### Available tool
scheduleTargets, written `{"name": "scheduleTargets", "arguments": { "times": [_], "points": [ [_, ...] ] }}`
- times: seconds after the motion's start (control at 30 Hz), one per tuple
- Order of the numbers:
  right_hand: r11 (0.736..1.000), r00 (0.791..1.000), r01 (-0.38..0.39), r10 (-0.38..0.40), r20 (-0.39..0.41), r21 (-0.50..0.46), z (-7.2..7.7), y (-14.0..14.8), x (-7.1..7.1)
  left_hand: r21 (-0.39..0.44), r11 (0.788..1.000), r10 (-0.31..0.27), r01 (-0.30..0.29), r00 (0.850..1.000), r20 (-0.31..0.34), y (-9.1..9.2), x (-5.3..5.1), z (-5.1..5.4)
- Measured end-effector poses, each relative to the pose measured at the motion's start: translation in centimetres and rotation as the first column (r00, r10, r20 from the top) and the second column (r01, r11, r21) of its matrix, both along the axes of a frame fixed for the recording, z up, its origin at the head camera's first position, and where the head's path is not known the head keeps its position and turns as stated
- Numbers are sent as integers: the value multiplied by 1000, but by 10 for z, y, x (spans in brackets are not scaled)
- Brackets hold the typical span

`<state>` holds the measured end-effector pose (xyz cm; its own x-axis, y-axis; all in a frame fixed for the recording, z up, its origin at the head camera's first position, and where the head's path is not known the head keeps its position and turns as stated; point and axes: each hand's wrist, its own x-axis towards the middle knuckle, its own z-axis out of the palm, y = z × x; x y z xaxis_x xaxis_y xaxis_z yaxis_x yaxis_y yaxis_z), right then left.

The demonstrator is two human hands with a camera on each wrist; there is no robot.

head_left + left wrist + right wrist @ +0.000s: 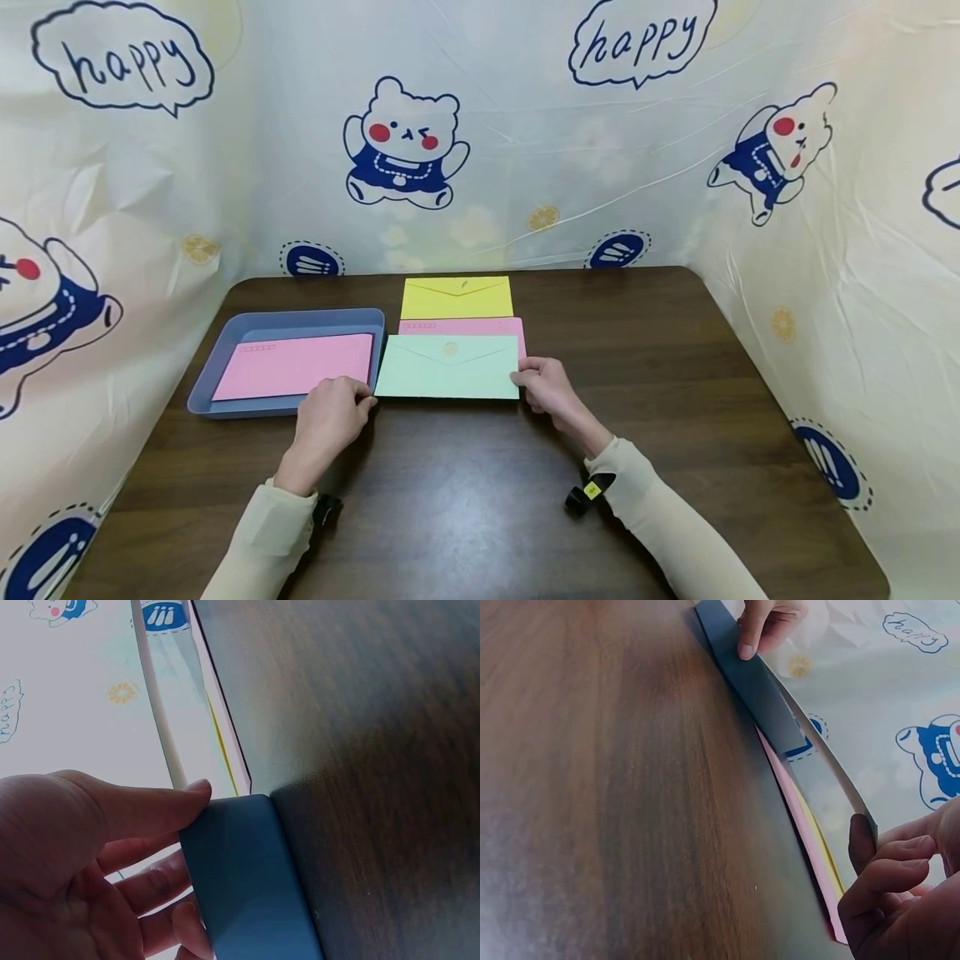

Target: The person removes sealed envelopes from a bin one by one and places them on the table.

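Observation:
A mint green envelope [446, 377] with a round seal is held at both ends, raised off the table. My left hand [330, 421] pinches its near left corner, just above the right end of a blue tray [251, 877]. At the right edge, my right hand [553, 392] grips the envelope between thumb and fingers. The right wrist view shows the green envelope [829, 757] nearly edge-on and slightly bowed. Behind and partly under it lies a pink envelope [457, 326], then a yellow envelope [456, 298]. Another pink envelope [296, 367] lies inside the tray.
All of this is on a dark brown wooden table [465, 500]. A pale printed curtain [510, 158] with bears and lettering hangs around its back and sides. A small black camera [581, 498] is strapped to my right wrist.

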<state>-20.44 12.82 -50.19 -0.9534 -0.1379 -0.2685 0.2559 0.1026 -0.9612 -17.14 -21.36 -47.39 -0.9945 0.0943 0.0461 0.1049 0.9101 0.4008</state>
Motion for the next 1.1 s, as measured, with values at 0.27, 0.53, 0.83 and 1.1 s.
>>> {"name": "scheduleTargets", "arguments": {
  "times": [0.27,0.53,0.83,1.1],
  "points": [
    [1000,1000,8,-8,0,26,0,3,3,-10,1000,3,-3,1000,-1,-1,1,2],
    [999,1000,1,-2,9,51,0,8,8,-1,1000,-13,13,1000,-14,-1,0,1],
    [999,1000,-10,9,20,45,-1,6,14,2,1000,0,0,1000,2,0,0,1],
    [998,999,-22,21,24,60,-4,7,20,3,1000,-3,3,1000,7,-1,0,1]
  ]
}}
